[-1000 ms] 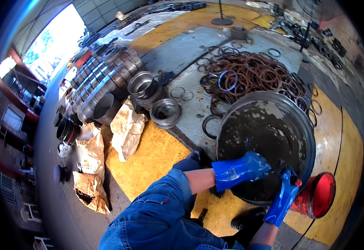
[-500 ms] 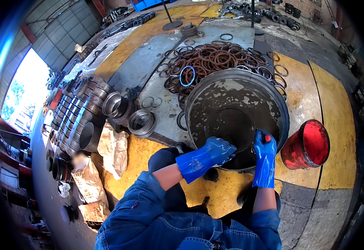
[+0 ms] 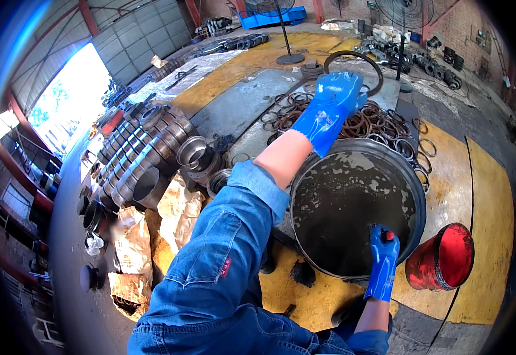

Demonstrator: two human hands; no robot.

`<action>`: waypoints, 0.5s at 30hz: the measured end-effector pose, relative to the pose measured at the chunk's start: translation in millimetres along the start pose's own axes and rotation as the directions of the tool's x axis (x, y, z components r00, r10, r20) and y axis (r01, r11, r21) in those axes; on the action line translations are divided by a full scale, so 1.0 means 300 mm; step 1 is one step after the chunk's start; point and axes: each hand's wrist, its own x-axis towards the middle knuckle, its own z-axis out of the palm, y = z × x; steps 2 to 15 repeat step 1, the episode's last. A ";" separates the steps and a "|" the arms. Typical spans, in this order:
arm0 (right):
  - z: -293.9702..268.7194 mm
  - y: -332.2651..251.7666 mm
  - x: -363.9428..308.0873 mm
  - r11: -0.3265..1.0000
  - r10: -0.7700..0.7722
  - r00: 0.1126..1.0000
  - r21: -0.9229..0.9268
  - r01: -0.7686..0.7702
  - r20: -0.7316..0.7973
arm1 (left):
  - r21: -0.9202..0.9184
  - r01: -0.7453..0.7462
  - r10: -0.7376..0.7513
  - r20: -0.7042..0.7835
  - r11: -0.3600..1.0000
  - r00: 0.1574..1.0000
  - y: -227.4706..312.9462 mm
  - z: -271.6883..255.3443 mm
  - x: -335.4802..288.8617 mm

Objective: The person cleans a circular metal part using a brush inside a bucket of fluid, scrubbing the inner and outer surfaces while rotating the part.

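My left hand [image 3: 336, 99], in a blue glove, is stretched far out over a pile of brown rubber rings [image 3: 388, 125]. Its fingers are closed on a large dark ring [image 3: 355, 54] raised above the pile. My right hand [image 3: 383, 248], also in a blue glove, rests inside the near edge of a big round metal basin [image 3: 419, 195] that holds dark murky liquid. This hand grips a small red-tipped tool [image 3: 390, 236], most of which is hidden by the glove.
A red bucket [image 3: 442, 258] stands just right of the basin. Metal cylinders and sleeves [image 3: 145, 155] lie in rows to the left, with crumpled brown paper bags [image 3: 176, 208] beside them. Fan stands [image 3: 289, 56] and more parts stand farther back.
My left arm has swung from the basin's near rim out over the ring pile and now holds a large ring. My right hand stays at the basin's near edge.
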 end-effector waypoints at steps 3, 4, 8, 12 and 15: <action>0.014 0.012 0.005 0.998 -0.030 0.999 -0.058 0.031 0.010 | 0.005 0.062 -0.062 0.059 0.998 0.996 0.015 -0.008 0.028; 0.014 0.012 0.005 0.998 -0.030 0.999 -0.058 0.031 0.010 | 0.005 0.062 -0.062 0.059 0.998 0.996 0.015 -0.008 0.028; 0.014 0.012 0.005 0.998 -0.030 0.999 -0.058 0.031 0.010 | 0.005 0.062 -0.062 0.059 0.998 0.996 0.015 -0.008 0.028; 0.014 0.012 0.005 0.998 -0.030 0.999 -0.058 0.031 0.010 | 0.005 0.062 -0.062 0.059 0.998 0.996 0.015 -0.008 0.028; 0.014 0.012 0.005 0.998 -0.030 0.999 -0.058 0.031 0.010 | 0.005 0.062 -0.062 0.059 0.998 0.996 0.015 -0.008 0.028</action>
